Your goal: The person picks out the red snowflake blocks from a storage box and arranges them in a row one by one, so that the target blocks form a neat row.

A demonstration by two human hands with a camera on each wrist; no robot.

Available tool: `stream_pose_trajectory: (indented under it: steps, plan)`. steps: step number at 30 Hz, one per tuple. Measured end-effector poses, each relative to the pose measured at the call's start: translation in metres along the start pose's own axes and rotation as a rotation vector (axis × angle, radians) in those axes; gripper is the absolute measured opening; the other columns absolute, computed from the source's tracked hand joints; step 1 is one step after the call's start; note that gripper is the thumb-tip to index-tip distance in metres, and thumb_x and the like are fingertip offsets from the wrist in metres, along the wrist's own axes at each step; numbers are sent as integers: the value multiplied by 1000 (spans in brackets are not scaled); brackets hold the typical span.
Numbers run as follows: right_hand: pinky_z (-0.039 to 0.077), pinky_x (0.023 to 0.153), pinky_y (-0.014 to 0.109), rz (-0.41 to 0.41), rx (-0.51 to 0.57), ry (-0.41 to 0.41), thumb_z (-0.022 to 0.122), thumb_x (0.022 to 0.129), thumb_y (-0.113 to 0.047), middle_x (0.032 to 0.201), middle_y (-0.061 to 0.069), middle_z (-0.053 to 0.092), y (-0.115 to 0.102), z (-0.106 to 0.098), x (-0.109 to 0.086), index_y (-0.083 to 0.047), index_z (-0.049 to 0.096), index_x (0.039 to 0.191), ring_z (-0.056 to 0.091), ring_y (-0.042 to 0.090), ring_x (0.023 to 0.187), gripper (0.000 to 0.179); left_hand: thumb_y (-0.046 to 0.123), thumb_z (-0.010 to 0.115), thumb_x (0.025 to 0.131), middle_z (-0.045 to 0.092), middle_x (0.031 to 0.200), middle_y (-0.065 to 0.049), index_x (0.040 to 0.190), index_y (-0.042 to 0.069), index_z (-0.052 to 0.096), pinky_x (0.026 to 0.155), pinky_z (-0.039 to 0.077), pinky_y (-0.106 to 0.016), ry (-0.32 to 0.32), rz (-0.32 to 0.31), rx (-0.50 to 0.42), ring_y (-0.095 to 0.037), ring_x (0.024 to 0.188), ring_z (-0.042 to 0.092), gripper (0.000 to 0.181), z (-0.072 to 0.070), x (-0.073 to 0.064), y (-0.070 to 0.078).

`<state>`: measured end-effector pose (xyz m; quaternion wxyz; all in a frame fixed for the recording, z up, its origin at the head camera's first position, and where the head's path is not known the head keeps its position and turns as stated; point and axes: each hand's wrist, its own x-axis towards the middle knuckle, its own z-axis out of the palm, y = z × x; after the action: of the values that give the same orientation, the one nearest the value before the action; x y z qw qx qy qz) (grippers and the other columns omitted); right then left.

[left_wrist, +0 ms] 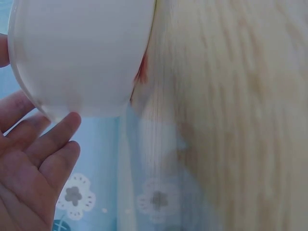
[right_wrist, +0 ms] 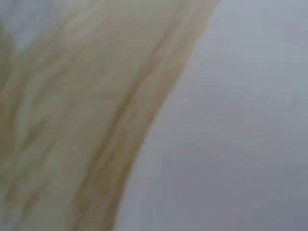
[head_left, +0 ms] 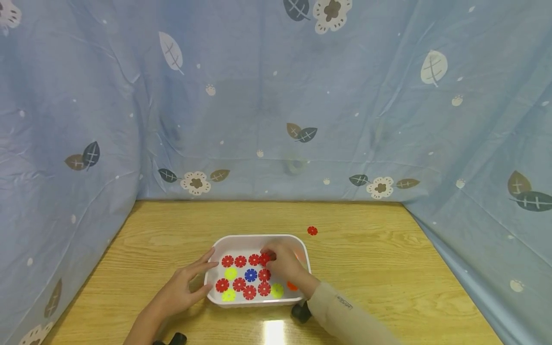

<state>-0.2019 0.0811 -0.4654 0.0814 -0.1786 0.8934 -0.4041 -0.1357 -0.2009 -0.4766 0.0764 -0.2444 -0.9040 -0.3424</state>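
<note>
Left grip (head_left: 178, 288) apart at tray (head_left: 241, 246), right grip (head_left: 286, 262) pinching red disc (head_left: 264, 259), blue disc (head_left: 250, 275) nearby, stray disc (head_left: 312, 231) outside, curtain (head_left: 258, 100) behind

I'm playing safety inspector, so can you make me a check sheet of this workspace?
Surface: wooden table, glare patch at the near edge.
Job's things: white tray holding discs in red, yellow, blue and orange.
Clutter: lone red disc beyond the tray.
Grippers: left hand touching the tray's left end; right hand inside, pinching a red disc.
Cables: nothing seen.
Surroundings: blue patterned cloth behind and at both sides.
</note>
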Motion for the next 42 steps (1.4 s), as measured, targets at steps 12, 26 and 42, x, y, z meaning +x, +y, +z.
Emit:
stream_pose_trajectory:
  steps: [12, 26, 42]
  plan:
    - [56, 81, 27, -58, 180, 65, 64, 83, 4, 108, 11, 67, -2, -21, -16, -2, 66, 115, 63, 22, 95, 33, 24, 68, 87, 39, 149, -8, 126, 12, 61, 98, 46, -53, -10, -2, 6, -31, 129, 45, 42, 0, 1, 1]
    - [53, 77, 16, 90, 375, 321, 63, 84, 5, 113, 17, 65, 25, -85, -21, 0, 63, 119, 60, 24, 99, 35, 24, 68, 87, 39, 149, -9, 126, 11, 61, 98, 45, -54, -8, -1, 5, -32, 129, 45, 42, -3, 4, 5]
    - [46, 77, 12, 325, 427, 412, 58, 90, -2, 127, 19, 53, 99, -111, -6, 1, 54, 130, 49, 25, 114, 41, 24, 68, 87, 40, 149, -9, 125, 11, 62, 98, 45, -53, 3, -12, 22, -32, 128, 46, 41, -1, -1, 4]
